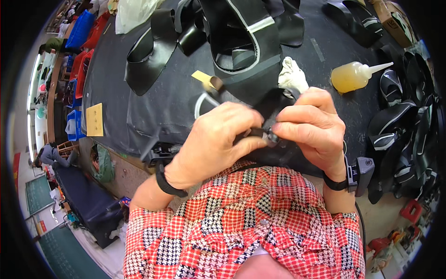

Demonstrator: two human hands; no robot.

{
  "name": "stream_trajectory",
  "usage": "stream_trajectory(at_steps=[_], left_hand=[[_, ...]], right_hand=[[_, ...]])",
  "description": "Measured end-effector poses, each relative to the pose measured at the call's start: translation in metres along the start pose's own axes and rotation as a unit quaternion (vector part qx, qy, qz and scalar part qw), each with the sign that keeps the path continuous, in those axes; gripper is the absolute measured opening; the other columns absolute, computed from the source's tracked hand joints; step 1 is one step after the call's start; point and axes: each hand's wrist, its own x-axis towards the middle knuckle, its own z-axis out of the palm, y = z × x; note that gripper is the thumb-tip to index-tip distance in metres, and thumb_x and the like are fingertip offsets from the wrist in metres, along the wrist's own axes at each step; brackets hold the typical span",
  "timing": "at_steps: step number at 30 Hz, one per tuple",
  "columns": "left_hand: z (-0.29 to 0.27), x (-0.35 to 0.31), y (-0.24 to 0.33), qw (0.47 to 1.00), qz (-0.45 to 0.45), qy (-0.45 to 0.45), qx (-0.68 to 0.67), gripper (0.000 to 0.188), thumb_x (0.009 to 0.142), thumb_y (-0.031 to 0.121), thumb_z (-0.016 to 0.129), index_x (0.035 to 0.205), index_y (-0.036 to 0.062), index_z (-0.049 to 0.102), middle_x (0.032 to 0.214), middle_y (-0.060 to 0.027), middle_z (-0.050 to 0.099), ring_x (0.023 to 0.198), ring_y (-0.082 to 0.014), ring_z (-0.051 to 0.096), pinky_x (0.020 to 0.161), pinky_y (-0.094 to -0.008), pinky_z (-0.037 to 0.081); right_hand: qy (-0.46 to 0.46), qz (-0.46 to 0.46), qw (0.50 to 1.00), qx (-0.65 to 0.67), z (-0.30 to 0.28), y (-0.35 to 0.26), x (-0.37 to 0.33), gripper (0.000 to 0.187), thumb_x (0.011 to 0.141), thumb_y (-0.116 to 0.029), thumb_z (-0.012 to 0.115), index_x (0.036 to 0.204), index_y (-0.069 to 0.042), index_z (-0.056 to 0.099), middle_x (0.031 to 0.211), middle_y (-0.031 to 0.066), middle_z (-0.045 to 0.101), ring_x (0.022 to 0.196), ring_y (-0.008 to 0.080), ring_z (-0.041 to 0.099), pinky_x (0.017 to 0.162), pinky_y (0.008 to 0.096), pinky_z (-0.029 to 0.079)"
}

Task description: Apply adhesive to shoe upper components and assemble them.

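Left hand [216,142] and right hand [317,126] pinch a small dark piece [271,137] between them, fingertips nearly meeting.
It sits right at the fingertips, its visible length running roughly side to side; with fingers over it, I can't tell which end points where. Beneath spreads a scuffed black table [162,109] bearing black bands [160,51], a white cloth [292,76] and a squeeze bottle [348,78] of yellow liquid; further off, blue crates [80,29] line the left.
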Motion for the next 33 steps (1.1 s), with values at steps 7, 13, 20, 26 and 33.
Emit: stream_trajectory(at_steps=[7, 13, 20, 26, 33], left_hand=[[0.066, -0.015, -0.035, 0.918, 0.196, 0.281, 0.198, 0.016, 0.050, 0.007, 0.059, 0.065, 0.0055, 0.054, 0.083, -0.0047, 0.059, 0.071, -0.0186, 0.054, 0.055, -0.0281, 0.042], [0.073, -0.009, -0.034, 0.912, 0.200, 0.291, 0.211, 0.021, 0.056, 0.002, 0.062, 0.075, 0.0053, 0.056, 0.088, -0.0047, 0.059, 0.076, -0.0195, 0.054, 0.059, -0.0278, 0.042], [0.082, -0.004, -0.021, 0.933, 0.103, 0.301, 0.166, 0.041, 0.050, -0.010, 0.064, 0.086, 0.0076, 0.054, 0.087, -0.0044, 0.059, 0.079, -0.0238, 0.053, 0.069, -0.0312, 0.044], [0.081, 0.002, -0.018, 0.960, 0.060, 0.255, 0.101, 0.033, 0.055, -0.003, 0.065, 0.085, 0.0094, 0.062, 0.085, -0.0036, 0.054, 0.081, -0.0225, 0.050, 0.069, -0.0313, 0.043], [0.071, 0.016, -0.019, 0.977, -0.051, 0.169, -0.119, 0.019, 0.067, 0.001, 0.066, 0.085, 0.0080, 0.064, 0.075, -0.0037, 0.058, 0.068, -0.0192, 0.053, 0.063, -0.0278, 0.043]], right_hand=[[0.071, 0.072, 0.995, -0.013, 0.025, 0.008, -0.042, 0.024, 0.057, 0.003, 0.068, 0.080, -0.003, 0.062, 0.082, 0.0057, 0.063, 0.066, 0.0178, 0.056, 0.058, 0.0269, 0.045], [0.079, 0.105, 0.991, 0.017, 0.024, 0.010, -0.060, 0.020, 0.062, 0.003, 0.068, 0.081, 0.000, 0.061, 0.089, 0.0113, 0.062, 0.075, 0.0220, 0.060, 0.064, 0.0277, 0.049], [0.039, 0.113, 0.993, 0.011, 0.019, 0.012, -0.058, 0.029, 0.057, 0.003, 0.068, 0.084, -0.007, 0.064, 0.092, 0.0087, 0.055, 0.081, 0.0212, 0.055, 0.065, 0.0275, 0.046], [0.041, 0.066, 0.997, 0.017, 0.013, 0.029, -0.053, 0.027, 0.059, 0.003, 0.066, 0.084, -0.007, 0.063, 0.093, 0.0085, 0.054, 0.083, 0.0219, 0.055, 0.067, 0.0283, 0.046], [0.048, 0.058, 0.996, 0.052, 0.009, 0.042, -0.050, 0.023, 0.061, 0.003, 0.064, 0.081, -0.007, 0.062, 0.094, 0.0086, 0.055, 0.083, 0.0224, 0.055, 0.068, 0.0289, 0.046]])
